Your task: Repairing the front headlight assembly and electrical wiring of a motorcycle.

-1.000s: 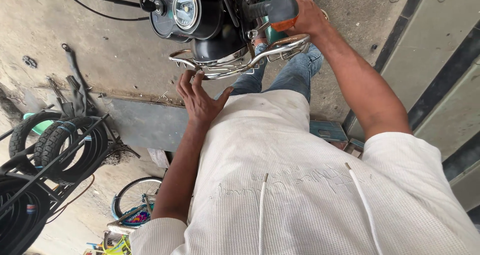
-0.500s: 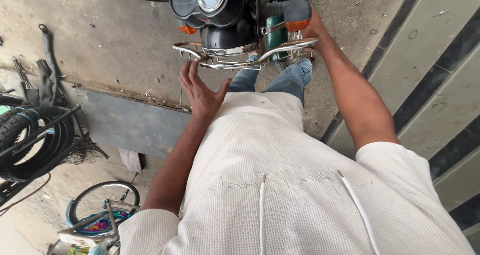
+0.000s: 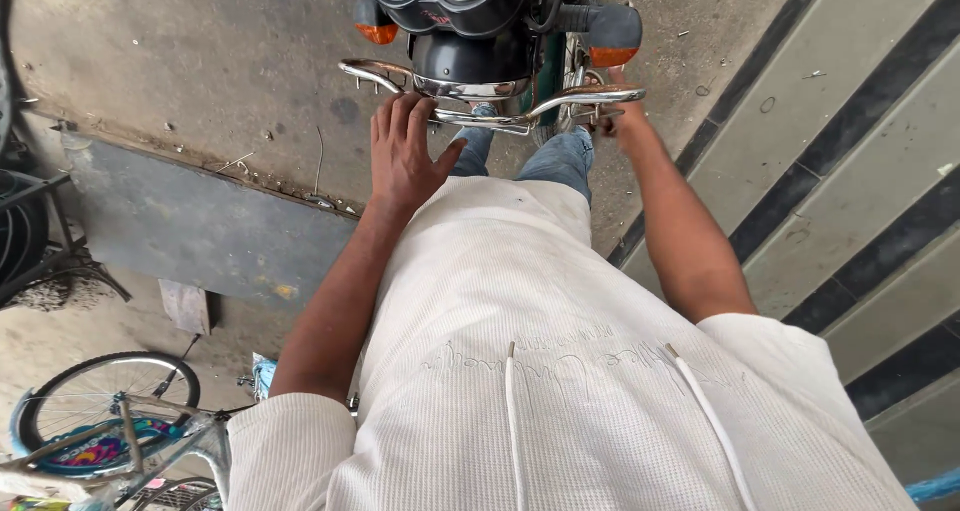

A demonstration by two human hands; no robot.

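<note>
Head view: left hand (image 3: 403, 156) beside chrome guard bar (image 3: 560, 101)

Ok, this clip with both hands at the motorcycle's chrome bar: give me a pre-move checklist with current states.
1. Left hand on the chrome bar: ok, fingertips lie over its left end, fingers loose.
2. Right hand gripping the bar: cannot tell, the bar hides most of it.
3. Motorcycle upright: cannot tell, only its front end shows.
4. Both orange indicators unbroken: ok.
5. Bicycle wheel apart from the motorcycle: ok, far lower left.
</note>
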